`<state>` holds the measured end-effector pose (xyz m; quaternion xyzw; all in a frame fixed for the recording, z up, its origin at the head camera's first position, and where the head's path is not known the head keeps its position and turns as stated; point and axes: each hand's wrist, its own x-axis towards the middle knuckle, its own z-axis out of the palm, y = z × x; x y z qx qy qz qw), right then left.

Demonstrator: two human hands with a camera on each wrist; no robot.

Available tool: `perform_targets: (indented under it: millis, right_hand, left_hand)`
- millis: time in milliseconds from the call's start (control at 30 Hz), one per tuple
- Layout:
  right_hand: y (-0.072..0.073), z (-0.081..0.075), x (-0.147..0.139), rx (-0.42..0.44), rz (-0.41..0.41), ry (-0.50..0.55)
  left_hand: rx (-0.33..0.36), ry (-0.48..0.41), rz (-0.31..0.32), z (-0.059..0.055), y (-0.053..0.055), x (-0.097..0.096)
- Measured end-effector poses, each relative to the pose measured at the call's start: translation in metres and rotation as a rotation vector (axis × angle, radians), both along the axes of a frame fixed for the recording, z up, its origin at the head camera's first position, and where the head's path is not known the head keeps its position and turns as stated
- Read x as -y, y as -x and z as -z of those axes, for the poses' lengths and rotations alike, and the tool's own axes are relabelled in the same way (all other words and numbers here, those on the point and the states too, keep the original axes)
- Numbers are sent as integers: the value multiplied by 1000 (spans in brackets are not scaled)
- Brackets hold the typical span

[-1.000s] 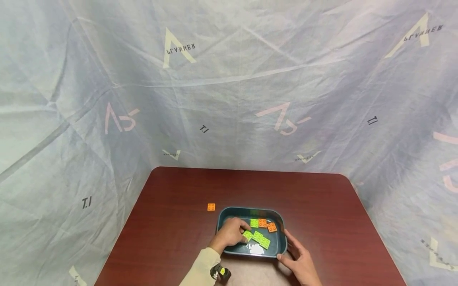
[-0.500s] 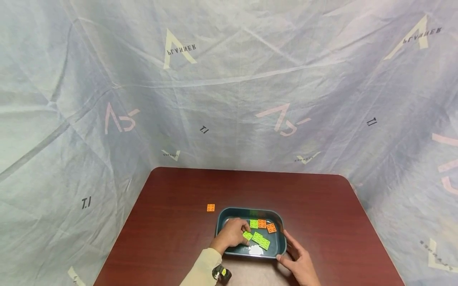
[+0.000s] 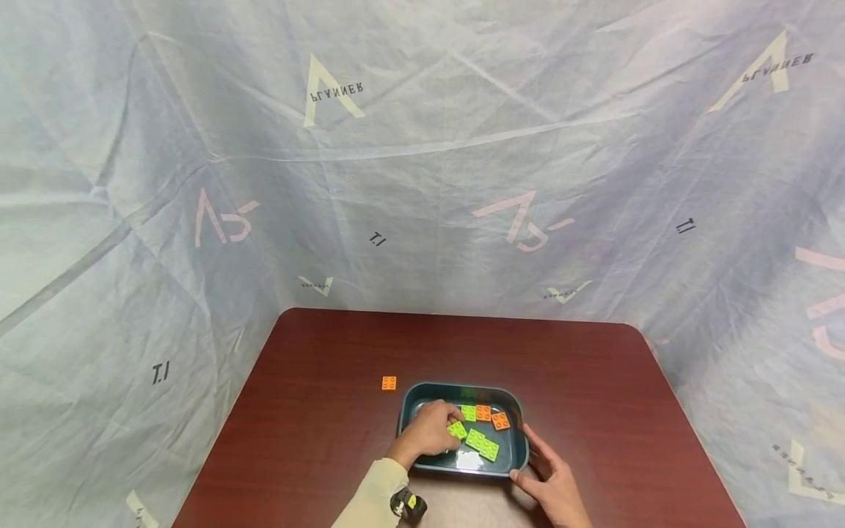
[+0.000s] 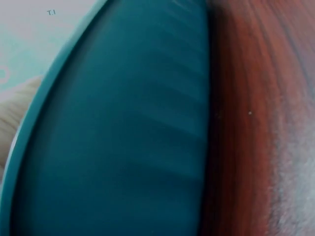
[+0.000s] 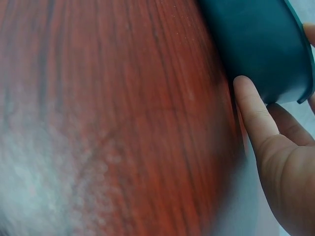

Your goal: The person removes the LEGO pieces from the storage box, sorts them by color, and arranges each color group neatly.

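Observation:
Inside a dark teal tray [image 3: 507, 456], my left hand [image 3: 428, 429] pinches a lime-green toy building brick [image 3: 458, 430] between thumb and fingers. Two joined or touching green bricks [image 3: 482, 444] lie just right of it. Farther back are another green brick [image 3: 468, 413] and two orange bricks [image 3: 500, 421]. My right hand [image 3: 553, 480] holds the tray's near right corner, thumb on the front wall and fingers along the side. In the right wrist view the thumb [image 5: 253, 110] presses the outer wall. The left wrist view shows mostly tray wall [image 4: 133, 123], hiding the brick.
One orange brick [image 3: 389, 383] lies on the dark red wooden table [image 3: 317, 425], left of the tray's far corner. Grey printed sheeting [image 3: 422, 183] hangs behind and on both sides of the table. A black strap [image 3: 408, 504] is on the left wrist.
The left hand's fingers and the pinched green brick have shifted slightly upward in the view. The right hand and tray stay in place.

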<state>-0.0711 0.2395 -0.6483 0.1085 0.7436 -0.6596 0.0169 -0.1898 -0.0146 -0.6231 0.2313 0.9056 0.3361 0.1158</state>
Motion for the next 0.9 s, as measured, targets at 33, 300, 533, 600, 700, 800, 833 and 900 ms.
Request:
perform_targets:
  millis: [33,300,533,600,700,800,833,900]
  right_hand:
    - [0,0,0,-4,-2,-1]
    - [1,-3,0,-3,-5,-5]
    - [2,-5,0,12,-12,-20]
    - [2,-5,0,16,-13,-19]
    - [2,-4,0,16,-18,-21]
    - [2,-3,0,15,-26,-27]
    - [2,-3,-1,15,-28,-29]
    - [2,-3,-1,13,-31,-30]
  left_hand:
    - [2,-7,0,0,0,0]
    - [52,-110,4,-6,0,5]
    - [87,-146,35,-16,-2,8]
    - [103,-166,37,-21,-2,10]
    - [111,-194,38,-26,-3,13]
    - [116,-213,34,-30,-3,18]
    - [118,-215,30,-31,-3,19]
    - [120,-224,25,-34,-3,23]
